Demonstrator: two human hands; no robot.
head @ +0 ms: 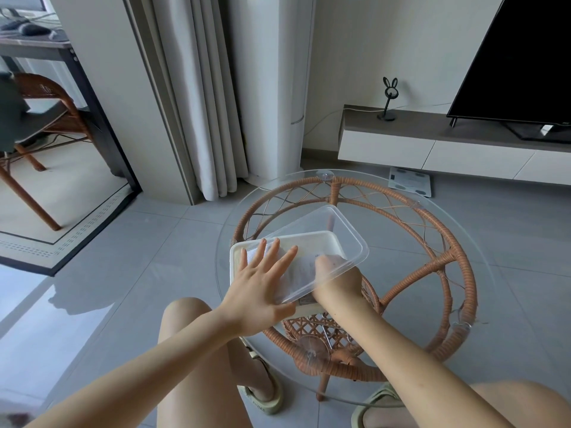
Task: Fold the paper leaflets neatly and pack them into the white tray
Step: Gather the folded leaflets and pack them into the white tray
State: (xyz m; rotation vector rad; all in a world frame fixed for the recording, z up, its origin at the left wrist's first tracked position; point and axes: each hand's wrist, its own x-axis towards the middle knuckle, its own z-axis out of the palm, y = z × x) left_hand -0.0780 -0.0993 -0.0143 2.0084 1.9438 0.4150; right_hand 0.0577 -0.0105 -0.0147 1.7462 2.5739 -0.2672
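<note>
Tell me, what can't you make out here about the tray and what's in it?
All from the head view:
The leaflets: the left hand and the clear lid cover them, so their number and folds cannot be told.
The print on them: too small and blurred to read.
The right hand: its fingers show only hazily through the lid.
The white tray: its near edge is hidden behind both hands.

Shows grey floor beneath the fingers, seen through a glass table; beyond them, pale curtains and wall; to their right, TV on low cabinet; far left, chair.
</note>
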